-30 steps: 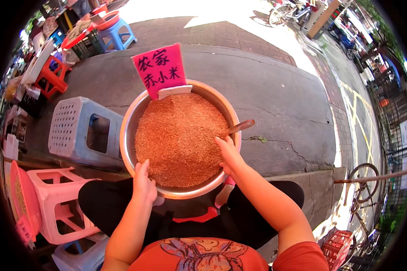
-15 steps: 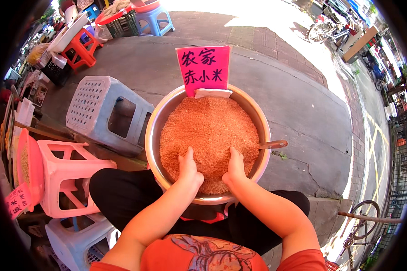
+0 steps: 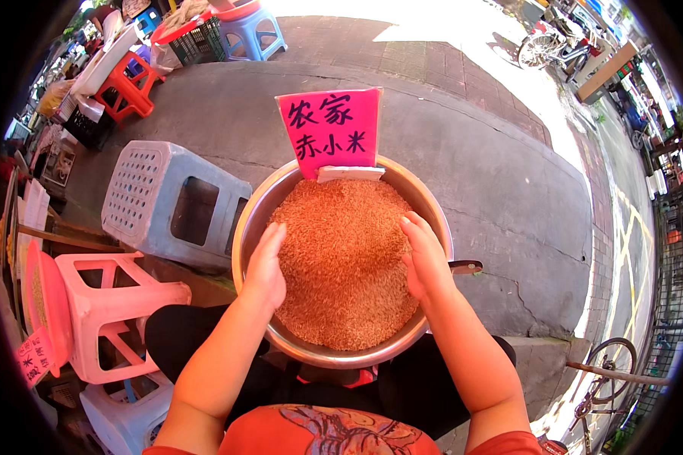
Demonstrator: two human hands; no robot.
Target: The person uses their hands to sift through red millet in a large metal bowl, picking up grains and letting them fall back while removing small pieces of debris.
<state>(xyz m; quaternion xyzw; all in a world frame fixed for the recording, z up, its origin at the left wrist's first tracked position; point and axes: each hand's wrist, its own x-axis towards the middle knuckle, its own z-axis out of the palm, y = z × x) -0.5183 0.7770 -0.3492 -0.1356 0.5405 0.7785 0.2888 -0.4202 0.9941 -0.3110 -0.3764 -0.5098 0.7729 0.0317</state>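
Reddish grain [image 3: 345, 265] is lying heaped inside the metal bowl [image 3: 256, 220], none of it visibly being lifted out, while the left hand [image 3: 267, 267] and right hand [image 3: 426, 258] are flanking it, each grip hanging unclosed and clamping nothing.

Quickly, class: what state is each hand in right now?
Left hand: open, at the left side of the reddish grain, nothing visibly held.
Right hand: open, at its right side, nothing visibly held.
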